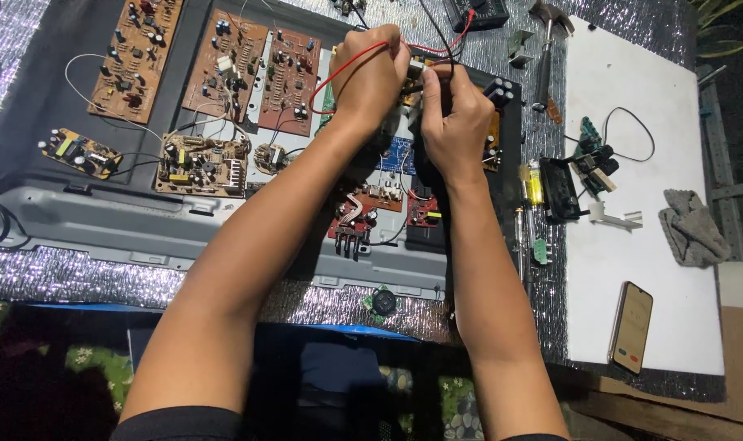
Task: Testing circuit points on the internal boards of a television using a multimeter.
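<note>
Currently, the grey chassis panel (143, 229) is lying across the silver foil mat (61, 278), carrying brown circuit boards (224, 61) on its far left. A white board (657, 269) is sitting to the right, holding a phone (632, 327) at its near edge and a grey rag (692, 227) overhanging its right edge. Both hands are meeting at far centre – the left hand (371, 77) is curling shut around a red wire (339, 73), and the right hand (453, 118) is pinching a small pale part (418, 69), touching the left hand's fingers. Exact finger contact on the part – can't tell. A yellow screwdriver (534, 184) is lying just right of the right wrist.
</note>
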